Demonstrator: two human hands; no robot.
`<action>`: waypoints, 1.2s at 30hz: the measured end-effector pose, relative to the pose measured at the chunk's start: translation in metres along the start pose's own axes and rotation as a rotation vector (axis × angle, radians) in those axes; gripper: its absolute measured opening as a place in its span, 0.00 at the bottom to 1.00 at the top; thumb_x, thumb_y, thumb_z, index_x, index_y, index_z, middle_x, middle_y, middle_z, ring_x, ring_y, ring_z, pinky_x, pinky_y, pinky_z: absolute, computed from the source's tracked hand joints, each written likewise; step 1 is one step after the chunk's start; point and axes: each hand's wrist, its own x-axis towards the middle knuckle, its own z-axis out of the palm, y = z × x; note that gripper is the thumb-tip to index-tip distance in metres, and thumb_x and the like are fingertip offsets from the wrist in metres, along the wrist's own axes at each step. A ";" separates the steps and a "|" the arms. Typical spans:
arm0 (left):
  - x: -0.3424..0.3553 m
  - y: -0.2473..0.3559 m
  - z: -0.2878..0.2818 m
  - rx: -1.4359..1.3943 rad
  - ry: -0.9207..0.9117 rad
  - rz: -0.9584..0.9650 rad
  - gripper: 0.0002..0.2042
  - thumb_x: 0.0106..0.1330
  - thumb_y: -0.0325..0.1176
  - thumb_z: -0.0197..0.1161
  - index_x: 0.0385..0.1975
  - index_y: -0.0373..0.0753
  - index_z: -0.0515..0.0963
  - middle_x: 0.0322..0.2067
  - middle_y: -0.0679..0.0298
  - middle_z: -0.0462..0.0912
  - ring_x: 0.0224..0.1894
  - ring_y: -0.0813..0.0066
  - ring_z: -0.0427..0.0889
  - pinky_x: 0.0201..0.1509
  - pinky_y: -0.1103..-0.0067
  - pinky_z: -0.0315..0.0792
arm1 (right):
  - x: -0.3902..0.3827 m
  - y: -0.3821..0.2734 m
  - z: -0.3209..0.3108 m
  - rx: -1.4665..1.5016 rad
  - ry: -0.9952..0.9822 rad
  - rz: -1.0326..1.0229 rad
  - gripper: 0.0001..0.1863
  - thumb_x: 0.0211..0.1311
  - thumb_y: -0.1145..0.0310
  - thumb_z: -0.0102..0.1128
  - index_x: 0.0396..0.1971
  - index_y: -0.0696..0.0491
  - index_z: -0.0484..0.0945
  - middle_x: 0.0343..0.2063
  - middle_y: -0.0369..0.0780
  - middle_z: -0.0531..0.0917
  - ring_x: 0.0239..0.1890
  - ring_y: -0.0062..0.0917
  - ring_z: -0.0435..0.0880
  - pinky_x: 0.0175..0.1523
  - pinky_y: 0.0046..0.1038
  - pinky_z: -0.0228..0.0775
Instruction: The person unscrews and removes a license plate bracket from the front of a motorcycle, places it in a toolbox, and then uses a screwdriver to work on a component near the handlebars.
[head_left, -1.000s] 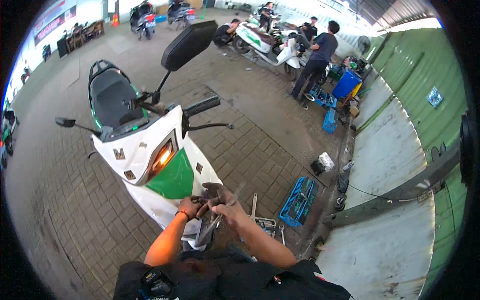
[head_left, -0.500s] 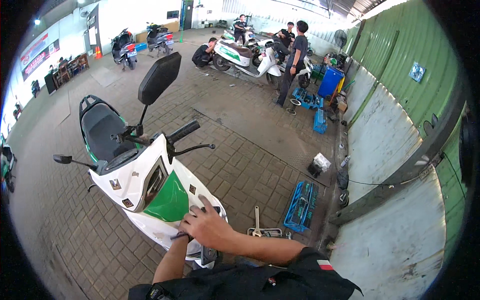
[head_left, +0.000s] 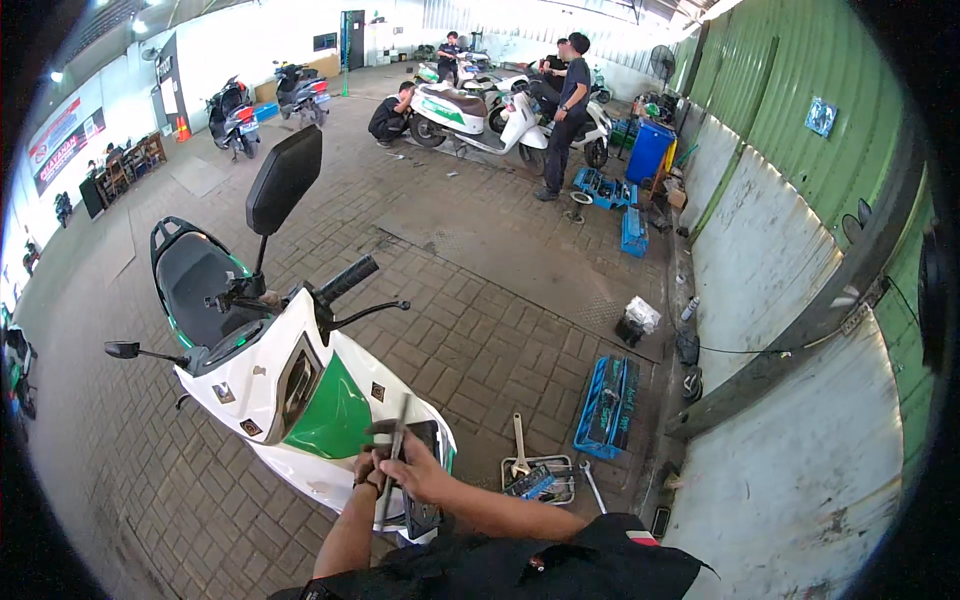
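Note:
A white and green scooter (head_left: 335, 415) stands in front of me, its front facing my body. My right hand (head_left: 418, 475) is closed around a long, thin metal rod-like tool (head_left: 399, 425), which slants upright close to the scooter's front. The exact kind of tool is not clear. My left hand (head_left: 367, 468) is beside the right one, against the lower front of the scooter. Its fingers are mostly hidden behind the rod and the other hand. A dark band circles the left wrist.
On the paving at right, an adjustable wrench (head_left: 519, 440) rests on a metal tray (head_left: 565, 492), with a spanner (head_left: 593, 487) beside it. Behind them sits a blue toolbox (head_left: 600, 400). A metal wall (head_left: 765, 220) runs along the right. People (head_left: 570, 110) and scooters are farther back.
The thin metal tool now shows upright in my right hand, where my fingers earlier reached over the scooter's front. The view has shifted slightly, showing more of the tray and spanner.

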 end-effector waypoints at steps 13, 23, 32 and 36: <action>-0.008 -0.003 0.004 -0.020 0.018 -0.020 0.19 0.50 0.46 0.65 0.40 0.42 0.83 0.40 0.51 0.83 0.42 0.58 0.83 0.47 0.70 0.77 | 0.017 -0.052 -0.023 -1.381 -0.527 -0.950 0.10 0.58 0.68 0.50 0.39 0.44 0.76 0.47 0.35 0.77 0.57 0.30 0.71 0.69 0.58 0.39; -0.021 0.013 -0.013 -0.020 0.148 -0.086 0.19 0.50 0.45 0.65 0.40 0.43 0.83 0.39 0.51 0.83 0.41 0.57 0.83 0.45 0.69 0.77 | -0.008 0.025 -0.006 0.059 -0.009 -0.417 0.16 0.60 0.64 0.60 0.46 0.53 0.72 0.50 0.46 0.75 0.54 0.33 0.73 0.60 0.41 0.62; -0.025 -0.010 -0.003 -0.250 0.079 -0.170 0.21 0.48 0.40 0.66 0.45 0.46 0.81 0.41 0.56 0.83 0.44 0.59 0.82 0.52 0.70 0.74 | 0.019 -0.031 -0.057 0.045 -0.346 0.388 0.32 0.35 0.59 0.65 0.44 0.57 0.70 0.27 0.36 0.74 0.29 0.21 0.74 0.35 0.21 0.66; -0.030 -0.004 -0.005 -0.240 0.126 -0.082 0.21 0.49 0.39 0.65 0.46 0.43 0.80 0.41 0.54 0.83 0.44 0.60 0.82 0.52 0.72 0.74 | -0.014 -0.037 -0.046 0.092 -0.499 0.395 0.27 0.42 0.58 0.69 0.39 0.56 0.70 0.26 0.38 0.76 0.32 0.28 0.77 0.39 0.30 0.69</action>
